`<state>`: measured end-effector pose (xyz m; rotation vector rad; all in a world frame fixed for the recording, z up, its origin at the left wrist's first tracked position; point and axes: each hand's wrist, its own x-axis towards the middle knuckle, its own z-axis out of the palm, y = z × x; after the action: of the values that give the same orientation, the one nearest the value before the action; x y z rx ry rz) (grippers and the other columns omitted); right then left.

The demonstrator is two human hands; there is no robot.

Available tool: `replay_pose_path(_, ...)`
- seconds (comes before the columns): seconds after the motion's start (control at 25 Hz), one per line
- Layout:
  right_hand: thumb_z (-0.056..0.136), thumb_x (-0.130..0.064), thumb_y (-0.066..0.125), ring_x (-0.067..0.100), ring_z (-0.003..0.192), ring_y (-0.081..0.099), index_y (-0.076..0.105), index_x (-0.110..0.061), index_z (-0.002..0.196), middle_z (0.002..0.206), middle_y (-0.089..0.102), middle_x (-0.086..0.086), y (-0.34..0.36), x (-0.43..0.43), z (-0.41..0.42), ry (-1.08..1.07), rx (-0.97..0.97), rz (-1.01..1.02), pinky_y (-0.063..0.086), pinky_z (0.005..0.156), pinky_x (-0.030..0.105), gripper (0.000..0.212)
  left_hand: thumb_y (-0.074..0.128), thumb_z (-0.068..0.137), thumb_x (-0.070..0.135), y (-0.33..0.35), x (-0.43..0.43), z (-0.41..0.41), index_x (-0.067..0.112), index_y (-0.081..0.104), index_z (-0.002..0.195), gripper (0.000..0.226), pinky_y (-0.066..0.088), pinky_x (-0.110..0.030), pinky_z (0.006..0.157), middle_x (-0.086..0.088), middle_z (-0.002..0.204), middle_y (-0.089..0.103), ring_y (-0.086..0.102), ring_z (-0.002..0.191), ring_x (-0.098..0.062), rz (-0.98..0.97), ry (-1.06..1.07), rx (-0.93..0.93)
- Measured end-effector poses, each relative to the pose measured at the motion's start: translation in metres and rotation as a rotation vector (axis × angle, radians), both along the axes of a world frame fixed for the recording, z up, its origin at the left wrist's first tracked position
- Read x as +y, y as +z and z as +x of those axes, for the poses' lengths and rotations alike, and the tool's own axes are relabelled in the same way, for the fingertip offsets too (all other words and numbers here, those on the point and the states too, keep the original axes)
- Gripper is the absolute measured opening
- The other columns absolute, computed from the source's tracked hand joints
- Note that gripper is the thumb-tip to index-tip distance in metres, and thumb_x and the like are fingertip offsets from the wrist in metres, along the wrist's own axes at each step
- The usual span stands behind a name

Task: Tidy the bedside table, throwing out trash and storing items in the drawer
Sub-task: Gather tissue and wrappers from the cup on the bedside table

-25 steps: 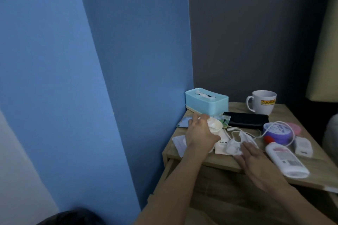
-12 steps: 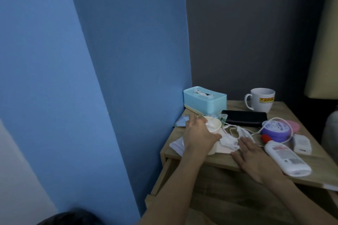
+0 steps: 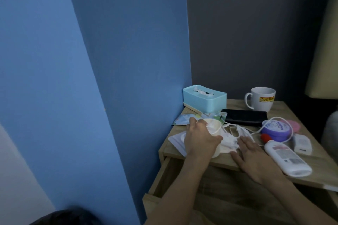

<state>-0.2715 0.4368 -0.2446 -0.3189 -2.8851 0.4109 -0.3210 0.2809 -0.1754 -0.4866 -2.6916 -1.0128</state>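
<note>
My L hand [image 3: 199, 138] is curled round the cream cup [image 3: 214, 128], tilted, near the table's [image 3: 236, 104] front left corner. My R hand [image 3: 256, 158] lies flat w/ straight fingers, holding nothing, tips touching the crumpled white tissue [image 3: 228, 140] just beside the cup. A lotion bottle [image 3: 287, 159] lies by the front edge. The mug [image 3: 261, 99] & blue tissue box [image 3: 204, 97] sit at the back. The drawer [image 3: 170, 175] below is open.

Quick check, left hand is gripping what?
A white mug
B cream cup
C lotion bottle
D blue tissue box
B: the left hand is curled round the cream cup at the near left of the tabletop, while the right hand lies flat with straight fingers and holds nothing.
</note>
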Motion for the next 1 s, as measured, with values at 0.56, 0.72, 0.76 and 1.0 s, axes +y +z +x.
replay_pose_path(0.56, 0.094, -0.049, 0.031, 0.018, 0.145, 0.008, 0.005, -0.013, 0.148, 0.159, 0.004, 0.007, 0.004, -0.004, 0.002, -0.021, 0.025, -0.041, 0.012, 0.117, 0.032, 0.07, 0.077, 0.07, 0.044, -0.009, 0.003, -0.041, 0.02, 0.033, 0.138, 0.085, 0.037, -0.041, 0.104, -0.003, 0.147, 0.03, 0.029, 0.134, -0.024, -0.033, -0.051, -0.048)
replay_pose_path(0.72, 0.091, -0.051, 0.038, 0.018, 0.145, 0.006, 0.002, -0.018, 0.148, 0.159, 0.002, 0.005, 0.01, -0.01, 0.011, -0.031, 0.095, -0.066, 0.011, 0.116, 0.034, 0.075, 0.071, 0.071, 0.055, -0.02, -0.011, -0.024, 0.025, 0.014, 0.146, 0.099, 0.023, -0.048, 0.115, -0.002, 0.157, 0.004, 0.006, 0.145, -0.026, -0.047, -0.067, -0.057)
replay_pose_path(0.76, 0.091, -0.049, 0.04, 0.017, 0.145, 0.006, 0.003, -0.019, 0.148, 0.159, 0.003, 0.004, 0.015, -0.014, 0.016, -0.034, 0.124, -0.067, 0.011, 0.116, 0.035, 0.074, 0.067, 0.075, 0.054, -0.025, -0.016, -0.016, 0.024, 0.016, 0.146, 0.093, 0.023, -0.047, 0.115, -0.003, 0.158, 0.004, 0.006, 0.145, -0.026, -0.051, -0.08, -0.024)
replay_pose_path(1.0, 0.086, -0.026, 0.053, 0.02, 0.145, 0.009, 0.006, -0.015, 0.148, 0.159, 0.006, 0.006, 0.04, -0.036, 0.057, -0.081, 0.155, 0.036, 0.017, 0.118, 0.037, 0.078, 0.06, 0.083, 0.029, -0.03, -0.044, 0.022, 0.022, -0.005, 0.15, 0.093, 0.016, -0.045, 0.117, -0.008, 0.16, -0.003, 0.001, 0.147, -0.028, -0.11, -0.15, -0.011)
